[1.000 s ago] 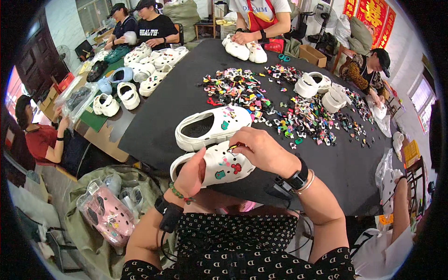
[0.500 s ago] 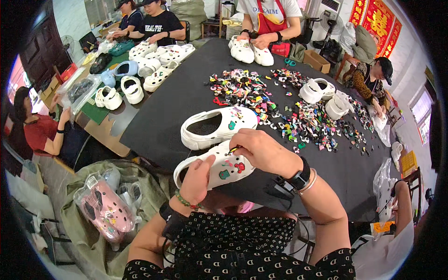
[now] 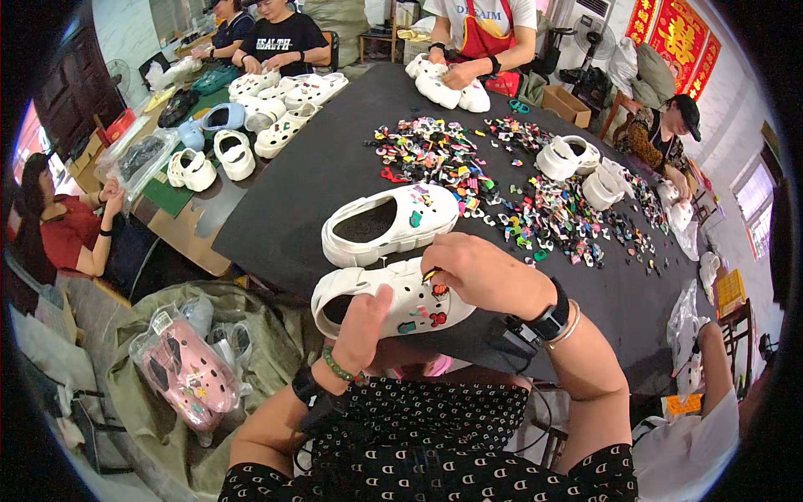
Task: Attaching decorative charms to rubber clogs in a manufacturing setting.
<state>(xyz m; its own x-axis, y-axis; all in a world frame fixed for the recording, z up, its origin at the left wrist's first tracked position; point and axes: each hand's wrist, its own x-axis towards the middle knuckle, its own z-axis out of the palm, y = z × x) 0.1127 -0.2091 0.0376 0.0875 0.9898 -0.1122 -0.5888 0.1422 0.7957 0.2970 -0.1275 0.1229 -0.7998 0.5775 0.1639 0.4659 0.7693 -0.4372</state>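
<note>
A white clog [image 3: 405, 287] with holes lies tilted at the near table edge, its toe to the right. My left hand [image 3: 361, 333] grips its near side by the heel opening, thumb on top. Over the toe, my right hand [image 3: 481, 269] is closed, its fingertips pinching a small yellow and dark shoe charm [image 3: 430, 275] against the upper. Beside it sits an orange charm [image 3: 440, 290]; red and green charms are also on the upper. Just beyond stands a second white clog [image 3: 393, 237], with several charms on its toe.
Heaps of loose colourful charms [image 3: 435, 159] spread over the black tabletop [image 3: 293, 201], with more white clogs [image 3: 602, 191] among them. Co-workers sit or stand around. White and blue clogs [image 3: 236, 156] stand on the left table. A sack [image 3: 276, 335] holds bagged pink clogs [image 3: 188, 368].
The near clog has turned a little, and its toe sits further right. My right hand has shifted slightly right and down. An orange charm now shows on the upper.
</note>
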